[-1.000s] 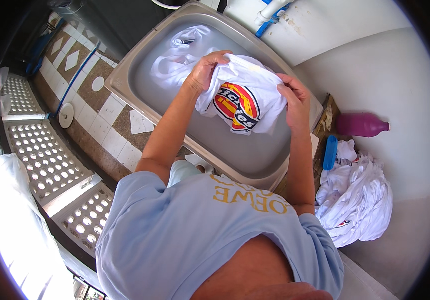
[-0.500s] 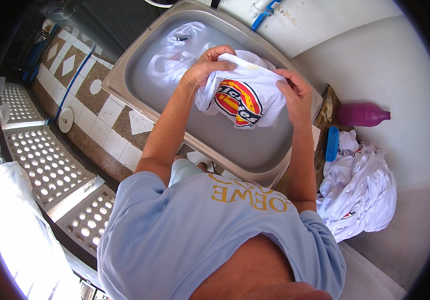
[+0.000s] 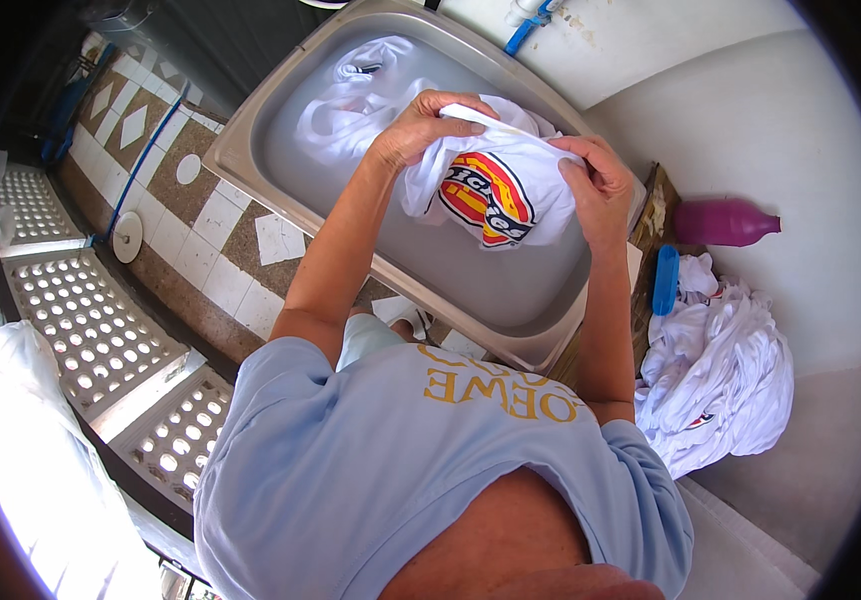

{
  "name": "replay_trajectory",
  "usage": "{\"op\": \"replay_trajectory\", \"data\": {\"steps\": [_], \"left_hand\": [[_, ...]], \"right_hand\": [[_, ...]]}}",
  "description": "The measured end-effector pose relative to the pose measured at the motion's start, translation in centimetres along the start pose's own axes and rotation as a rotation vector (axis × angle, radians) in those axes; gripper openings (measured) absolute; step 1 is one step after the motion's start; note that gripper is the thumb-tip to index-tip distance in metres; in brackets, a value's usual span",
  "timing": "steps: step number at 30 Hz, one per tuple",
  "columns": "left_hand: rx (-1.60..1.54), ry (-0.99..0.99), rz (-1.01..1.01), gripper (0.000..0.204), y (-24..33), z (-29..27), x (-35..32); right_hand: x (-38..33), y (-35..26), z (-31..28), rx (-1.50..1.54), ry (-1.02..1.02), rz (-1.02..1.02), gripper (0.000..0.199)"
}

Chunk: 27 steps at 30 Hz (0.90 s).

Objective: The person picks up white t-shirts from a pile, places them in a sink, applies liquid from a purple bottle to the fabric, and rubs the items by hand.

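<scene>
A wet white T-shirt point(image 3: 540, 190) with a red, yellow and dark printed emblem hangs between my hands, above the cloudy water in a beige basin point(image 3: 233, 150). My left hand point(image 3: 425, 128) is closed on its upper edge, the thumb lying along the cloth. The same edge is pinched at its right end between the thumb and fingers of my right hand point(image 3: 600, 185). Other white cloth point(image 3: 335, 125) floats in the basin's far left part, close to my left hand. Where the shirt's lower folds meet the water is hard to make out.
Right of the basin lie a purple bottle point(image 3: 725, 222) on its side, a blue brush-like item point(image 3: 665, 280) and a heap of white clothes point(image 3: 720, 375). A blue valve handle point(image 3: 520, 40) is on the far wall. Perforated grey panels point(image 3: 90, 320) stand at the left.
The shirt's upper edge has rolled over between my hands, so a pale yellowish patch there no longer shows. The emblem has shifted slightly right. Both hands keep their grip.
</scene>
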<state>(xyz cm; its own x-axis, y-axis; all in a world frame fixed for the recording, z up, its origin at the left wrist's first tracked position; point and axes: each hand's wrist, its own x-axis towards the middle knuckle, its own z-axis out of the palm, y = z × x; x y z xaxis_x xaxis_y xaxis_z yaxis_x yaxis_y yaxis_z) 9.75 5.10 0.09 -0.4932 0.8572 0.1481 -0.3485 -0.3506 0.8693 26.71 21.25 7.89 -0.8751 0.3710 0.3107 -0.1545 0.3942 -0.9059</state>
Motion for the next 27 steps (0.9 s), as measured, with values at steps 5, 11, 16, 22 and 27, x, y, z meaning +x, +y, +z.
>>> {"op": "replay_trajectory", "data": {"steps": [5,11,16,22,27], "left_hand": [[0.074,-0.018,0.095,0.024,-0.3,-0.2,0.2],[0.098,-0.011,0.146,0.023,-0.6,-0.4,0.2],[0.072,-0.022,0.183,0.022,-0.6,-0.4,-0.1],[-0.187,-0.055,-0.137,0.032,-0.5,0.8,0.1],[-0.24,0.049,-0.309,0.043,-1.5,1.2,0.6]], "right_hand": [[-0.4,0.0,-0.1,-0.105,-0.002,-0.034,0.026],[-1.1,0.0,0.3,-0.157,0.025,-0.096,0.028],[-1.5,-0.1,0.6,-0.171,0.017,-0.1,0.029],[-1.5,2.1,0.0,-0.006,0.008,0.013,0.029],[-1.9,3.9,-2.4,-0.243,0.11,0.098,0.041]]}}
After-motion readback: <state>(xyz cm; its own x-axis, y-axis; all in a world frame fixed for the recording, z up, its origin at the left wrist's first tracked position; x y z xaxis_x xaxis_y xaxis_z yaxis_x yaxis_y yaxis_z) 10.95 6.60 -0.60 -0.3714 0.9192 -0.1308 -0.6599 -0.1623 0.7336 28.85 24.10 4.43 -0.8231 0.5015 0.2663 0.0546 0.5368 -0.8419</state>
